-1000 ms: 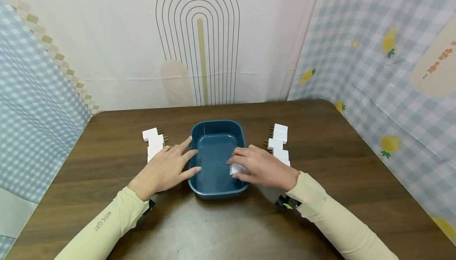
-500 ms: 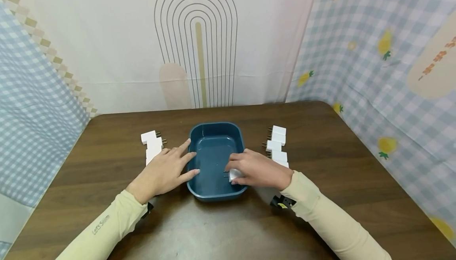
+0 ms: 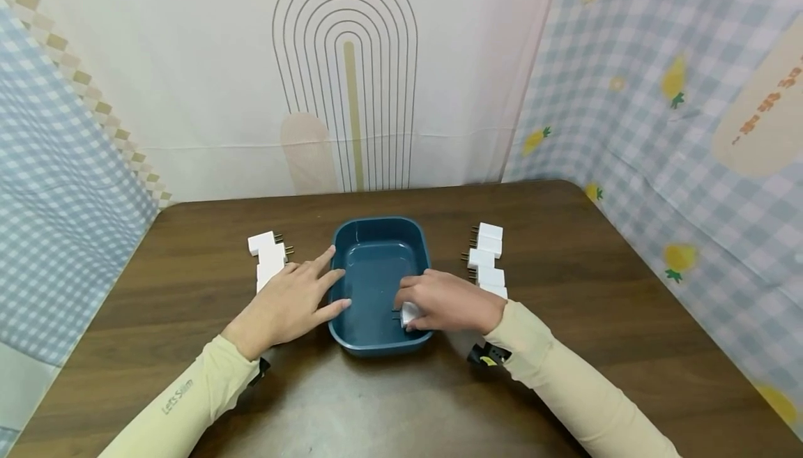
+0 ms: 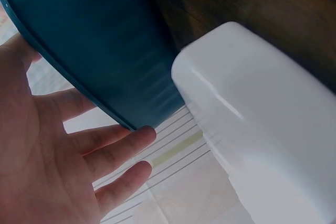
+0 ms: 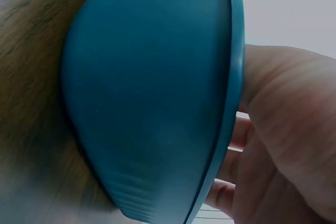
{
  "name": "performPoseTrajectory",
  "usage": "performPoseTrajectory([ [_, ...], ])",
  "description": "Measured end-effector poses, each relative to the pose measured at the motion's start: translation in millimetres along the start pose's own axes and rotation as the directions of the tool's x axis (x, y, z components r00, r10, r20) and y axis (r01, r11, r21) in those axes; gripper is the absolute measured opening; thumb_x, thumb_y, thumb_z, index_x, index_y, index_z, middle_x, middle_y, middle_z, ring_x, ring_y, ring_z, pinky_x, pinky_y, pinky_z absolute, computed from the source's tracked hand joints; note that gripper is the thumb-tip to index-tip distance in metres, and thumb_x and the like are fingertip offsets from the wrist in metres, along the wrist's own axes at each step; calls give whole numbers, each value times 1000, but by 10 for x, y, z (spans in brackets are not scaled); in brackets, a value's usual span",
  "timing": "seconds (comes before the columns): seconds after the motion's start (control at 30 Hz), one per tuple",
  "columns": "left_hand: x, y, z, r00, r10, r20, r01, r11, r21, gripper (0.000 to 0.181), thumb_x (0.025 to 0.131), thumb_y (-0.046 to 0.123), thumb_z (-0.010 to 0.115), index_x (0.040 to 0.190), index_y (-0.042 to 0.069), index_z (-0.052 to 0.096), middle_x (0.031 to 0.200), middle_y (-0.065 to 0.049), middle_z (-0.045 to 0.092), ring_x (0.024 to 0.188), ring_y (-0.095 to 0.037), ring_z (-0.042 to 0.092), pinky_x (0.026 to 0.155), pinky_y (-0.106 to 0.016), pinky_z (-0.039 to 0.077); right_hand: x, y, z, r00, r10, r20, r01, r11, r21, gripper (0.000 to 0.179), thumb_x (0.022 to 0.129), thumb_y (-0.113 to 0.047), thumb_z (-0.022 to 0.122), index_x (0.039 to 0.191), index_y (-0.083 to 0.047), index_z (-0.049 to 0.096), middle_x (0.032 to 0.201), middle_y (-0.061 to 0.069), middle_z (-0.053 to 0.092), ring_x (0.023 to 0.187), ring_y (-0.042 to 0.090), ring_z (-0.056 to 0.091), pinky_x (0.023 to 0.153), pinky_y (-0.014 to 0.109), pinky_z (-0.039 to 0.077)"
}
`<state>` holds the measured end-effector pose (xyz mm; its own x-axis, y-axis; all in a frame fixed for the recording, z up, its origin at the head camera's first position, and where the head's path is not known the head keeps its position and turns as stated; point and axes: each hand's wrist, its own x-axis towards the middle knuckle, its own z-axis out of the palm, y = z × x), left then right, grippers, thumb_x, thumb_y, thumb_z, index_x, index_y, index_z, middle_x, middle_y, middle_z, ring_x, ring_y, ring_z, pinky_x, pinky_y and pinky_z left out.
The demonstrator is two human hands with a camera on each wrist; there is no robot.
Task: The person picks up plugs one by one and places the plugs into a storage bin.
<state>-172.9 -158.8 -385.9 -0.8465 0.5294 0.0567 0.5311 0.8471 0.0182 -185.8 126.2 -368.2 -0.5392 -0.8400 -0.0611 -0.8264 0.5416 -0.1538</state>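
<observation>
A dark blue rectangular basin (image 3: 379,348) stands mid-table. Inside its near right part, my right hand (image 3: 448,301) pinches a white plug adapter (image 3: 410,313), its two metal prongs pointing left. In the right wrist view the basin's wall (image 5: 147,87) hides the adapter and the fingertips. With fingers spread and fairly straight, my left hand (image 3: 285,304) lies over the basin's left rim and holds nothing. In the left wrist view, the left fingers (image 4: 121,150) are beside the rim, with a white plug adapter (image 4: 262,114) large in front.
Left of the basin, several white plug adapters (image 3: 271,259) lie in a staggered row, partly behind the left hand. Another row of white plug adapters (image 3: 489,257) lies on the right, prongs toward the basin. A patterned cloth (image 3: 452,74) hangs behind the wooden table (image 3: 596,270).
My right hand has moved the plug adapter slightly left and toward the near side of the basin. The left hand stays at the rim. The head view has shifted a little.
</observation>
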Motion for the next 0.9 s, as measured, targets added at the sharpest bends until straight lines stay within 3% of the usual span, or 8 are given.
performPoseTrajectory([
  [0.2, -6, -9, 14, 1000, 3, -1, -3, 1000, 0, 66, 100, 61, 48, 144, 12, 57, 163, -19, 34, 136, -36, 55, 111, -54, 43, 49, -7, 20, 999, 0, 39, -1, 1000, 24, 29, 89, -29, 79, 113, -15, 75, 109, 0, 72, 85, 10, 63, 82, 27, 58],
  [0.9, 8, -20, 3, 1000, 6, 0, -6, 1000, 2, 66, 100, 61, 48, 144, 12, 57, 163, -19, 34, 133, -37, 57, 110, -53, 43, 163, -18, 63, 992, 48, 113, -54, 997, 48, 27, 85, -27, 83, 108, -18, 75, 104, -3, 72, 82, 8, 59, 81, 24, 57],
])
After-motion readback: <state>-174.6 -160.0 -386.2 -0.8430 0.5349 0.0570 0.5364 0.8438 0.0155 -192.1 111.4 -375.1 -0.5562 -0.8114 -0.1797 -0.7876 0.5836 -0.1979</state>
